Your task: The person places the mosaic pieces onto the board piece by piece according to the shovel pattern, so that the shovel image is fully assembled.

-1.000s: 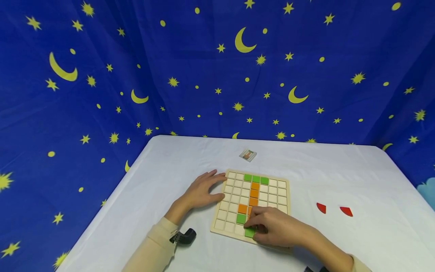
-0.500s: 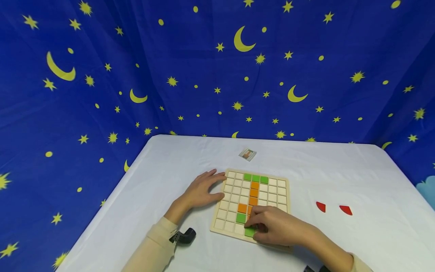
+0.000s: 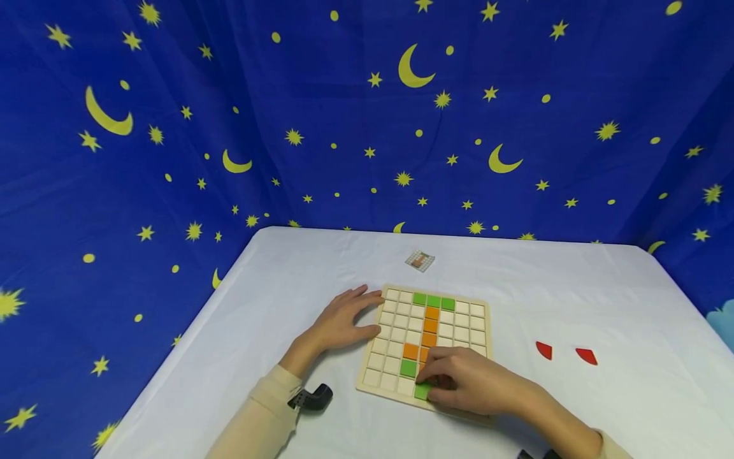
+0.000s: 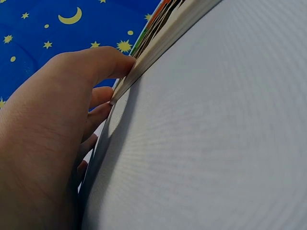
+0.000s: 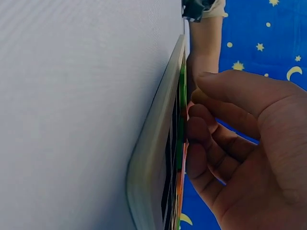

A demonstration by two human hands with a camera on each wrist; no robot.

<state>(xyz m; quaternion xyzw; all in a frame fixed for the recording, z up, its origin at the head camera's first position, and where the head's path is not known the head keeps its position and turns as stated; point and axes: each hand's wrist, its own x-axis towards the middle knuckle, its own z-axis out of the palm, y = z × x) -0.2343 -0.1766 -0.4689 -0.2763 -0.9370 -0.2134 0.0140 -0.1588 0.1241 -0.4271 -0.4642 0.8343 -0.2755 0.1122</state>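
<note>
A square wooden board [image 3: 385, 393] lies on the table, its grid filled with pale squares plus green and orange tiles. Beside its left edge my left hand [image 3: 344, 322] rests with fingers spread; thumb and index fingertips touch the rim, as the left wrist view also shows. Over the lower part of the board is my right hand [image 3: 467, 382], fingers bent and fingertips close to the surface. A green tile [image 3: 422, 391] shows by its thumb, and orange tiles [image 3: 429, 339] run up the column above. I cannot tell whether the right fingers pinch a tile.
Two red quarter-round pieces [image 3: 544, 350] lie on the white table [image 3: 573, 287] right of the board. Behind the board is a small pattern card [image 3: 420, 260]. A blue curtain [image 3: 344, 115] with stars and moons stands along the table's back and left.
The camera has shifted very slightly. Both hands hold nearly the same places on the board, with only a tiny movement of the right fingers.
</note>
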